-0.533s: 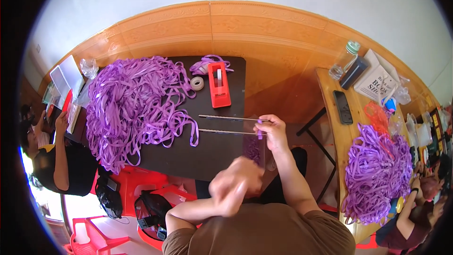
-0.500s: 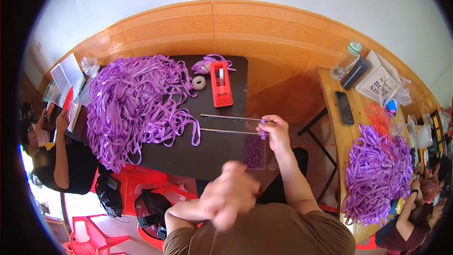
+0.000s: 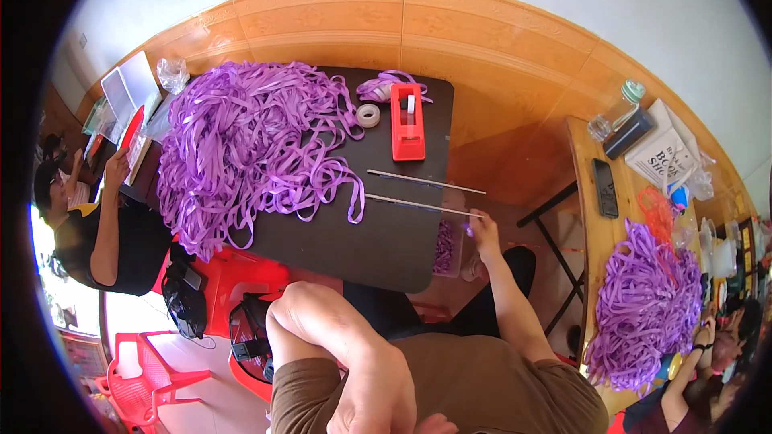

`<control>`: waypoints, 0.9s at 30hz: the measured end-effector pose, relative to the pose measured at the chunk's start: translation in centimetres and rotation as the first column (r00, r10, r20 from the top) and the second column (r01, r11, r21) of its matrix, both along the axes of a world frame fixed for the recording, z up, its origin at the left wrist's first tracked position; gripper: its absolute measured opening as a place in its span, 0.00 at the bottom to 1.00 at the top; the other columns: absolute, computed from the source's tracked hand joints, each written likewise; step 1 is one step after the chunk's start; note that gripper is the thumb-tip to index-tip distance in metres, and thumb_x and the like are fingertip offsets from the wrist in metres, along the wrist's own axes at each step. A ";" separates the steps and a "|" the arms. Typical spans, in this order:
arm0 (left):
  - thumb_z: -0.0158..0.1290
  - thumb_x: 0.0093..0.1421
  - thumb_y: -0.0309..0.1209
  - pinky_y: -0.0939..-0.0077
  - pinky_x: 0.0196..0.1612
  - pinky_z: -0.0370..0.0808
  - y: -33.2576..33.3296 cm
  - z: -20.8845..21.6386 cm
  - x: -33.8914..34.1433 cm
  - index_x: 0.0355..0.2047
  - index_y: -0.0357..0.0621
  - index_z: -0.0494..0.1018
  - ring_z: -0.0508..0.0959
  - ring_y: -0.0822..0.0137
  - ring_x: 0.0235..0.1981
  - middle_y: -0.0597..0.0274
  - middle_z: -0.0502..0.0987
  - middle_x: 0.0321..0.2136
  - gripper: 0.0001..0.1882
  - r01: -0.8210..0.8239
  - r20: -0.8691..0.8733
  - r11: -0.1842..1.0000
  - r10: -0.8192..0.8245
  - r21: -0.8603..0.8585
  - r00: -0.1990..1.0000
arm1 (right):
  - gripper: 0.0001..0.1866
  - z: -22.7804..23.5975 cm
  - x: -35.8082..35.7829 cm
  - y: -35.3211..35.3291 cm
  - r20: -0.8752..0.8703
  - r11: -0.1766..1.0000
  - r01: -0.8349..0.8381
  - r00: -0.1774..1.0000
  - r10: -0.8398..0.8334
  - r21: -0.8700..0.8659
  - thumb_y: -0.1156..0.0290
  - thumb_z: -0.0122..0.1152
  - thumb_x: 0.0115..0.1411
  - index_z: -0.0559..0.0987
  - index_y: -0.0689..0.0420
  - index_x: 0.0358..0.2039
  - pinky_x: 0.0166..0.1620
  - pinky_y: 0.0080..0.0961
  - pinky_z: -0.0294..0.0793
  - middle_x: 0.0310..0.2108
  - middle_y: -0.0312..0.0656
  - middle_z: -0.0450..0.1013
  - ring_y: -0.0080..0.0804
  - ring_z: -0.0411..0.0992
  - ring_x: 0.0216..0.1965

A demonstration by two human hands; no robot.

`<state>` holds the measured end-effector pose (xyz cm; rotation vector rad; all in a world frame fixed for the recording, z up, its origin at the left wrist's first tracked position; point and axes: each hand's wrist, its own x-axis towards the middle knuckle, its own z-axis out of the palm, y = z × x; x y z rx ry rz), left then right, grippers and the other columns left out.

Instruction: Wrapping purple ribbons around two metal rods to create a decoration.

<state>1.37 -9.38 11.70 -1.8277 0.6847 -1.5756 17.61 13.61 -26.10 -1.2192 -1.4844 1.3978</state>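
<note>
Two thin metal rods, a far rod [image 3: 426, 182] and a near rod [image 3: 422, 205], lie side by side and jut past the right edge of the dark table [image 3: 346, 253]. At the outer end of the near one is my right hand [image 3: 486, 235], its fingers closed on a small purple piece [image 3: 468, 229]. My left hand [image 3: 378, 394] is drawn back against my body, wrist bent; its fingers are mostly hidden. A large heap of purple ribbon straps [image 3: 249, 137] covers the table's left, one loop hanging near the rods' left ends.
Behind the rods stand a red tape dispenser [image 3: 408, 145] and a tape roll [image 3: 367, 116]. Below the table's right edge sits a clear box [image 3: 447, 253] of purple pieces. A wooden table [image 3: 591, 193] at right bears a phone [image 3: 605, 187] and more straps. Another person [image 3: 112, 241] is at left.
My left hand has moved down and back toward my body. The right hand has moved from across both rods to the near rod's tip. The whole view has shifted.
</note>
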 end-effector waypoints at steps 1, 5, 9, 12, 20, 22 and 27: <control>0.50 0.47 0.17 0.72 0.57 0.59 -0.3 0.0 -0.1 0.11 0.42 0.70 0.76 0.73 0.21 0.65 0.75 0.12 0.11 -0.020 -0.002 1.000 0.020 -0.006 1.000 | 0.16 -0.9 -0.3 -1.1 -0.002 1.000 -0.020 1.000 0.020 -0.006 0.64 0.58 0.60 0.76 0.61 0.45 0.31 0.23 0.73 0.31 0.45 0.76 0.31 0.76 0.30; 0.50 0.48 0.16 0.72 0.58 0.58 0.1 -0.3 -0.9 0.11 0.41 0.71 0.77 0.74 0.22 0.64 0.76 0.13 0.11 -0.043 -0.042 0.998 0.041 -0.048 0.998 | 0.13 0.2 -0.4 -5.4 0.472 0.946 0.084 0.851 -0.231 0.313 0.67 0.57 0.57 0.76 0.59 0.41 0.40 0.39 0.72 0.33 0.50 0.75 0.50 0.74 0.37; 0.51 0.50 0.18 0.70 0.60 0.55 -1.1 -2.0 -1.6 0.12 0.41 0.72 0.78 0.76 0.26 0.64 0.78 0.15 0.12 -0.395 0.215 0.835 0.335 0.385 0.917 | 0.09 5.6 -0.5 -9.1 0.388 0.769 -0.079 0.893 -0.228 0.634 0.77 0.56 0.52 0.76 0.58 0.36 0.35 0.37 0.69 0.33 0.48 0.74 0.48 0.73 0.34; 0.52 0.51 0.20 0.69 0.61 0.52 0.2 -0.5 -1.9 0.13 0.42 0.73 0.77 0.78 0.27 0.66 0.78 0.16 0.11 -0.163 -0.081 0.986 0.161 -0.023 0.984 | 0.12 11.6 -1.8 -10.8 0.297 0.551 -0.146 0.935 -0.195 0.822 0.83 0.56 0.46 0.76 0.59 0.34 0.30 0.34 0.64 0.31 0.45 0.73 0.43 0.71 0.28; 0.50 0.57 0.24 0.72 0.58 0.54 -0.2 0.3 -2.3 0.17 0.40 0.73 0.76 0.79 0.21 0.69 0.76 0.13 0.11 -0.185 -0.118 0.982 0.187 0.031 0.975 | 0.19 21.9 -7.8 -12.1 0.302 0.111 -0.329 0.931 0.204 0.938 0.81 0.59 0.40 0.76 0.60 0.37 0.29 0.31 0.64 0.35 0.45 0.73 0.37 0.70 0.28; 0.50 0.59 0.24 0.72 0.57 0.55 -0.5 0.6 -2.4 0.18 0.39 0.72 0.76 0.79 0.20 0.69 0.75 0.12 0.12 -0.185 -0.131 0.983 0.186 0.016 0.974 | 0.17 22.0 -10.0 -11.8 0.360 0.087 -0.380 0.915 0.181 0.921 0.77 0.60 0.41 0.78 0.58 0.36 0.33 0.30 0.64 0.40 0.44 0.71 0.38 0.70 0.33; 0.49 0.61 0.26 0.72 0.53 0.57 -1.2 0.2 -2.5 0.18 0.39 0.71 0.77 0.76 0.19 0.70 0.72 0.09 0.13 -0.157 -0.178 0.987 0.162 0.045 0.971 | 0.17 22.7 -13.4 -11.0 0.536 0.080 -0.543 0.839 0.096 0.836 0.72 0.58 0.46 0.79 0.55 0.39 0.40 0.33 0.64 0.47 0.47 0.68 0.40 0.67 0.45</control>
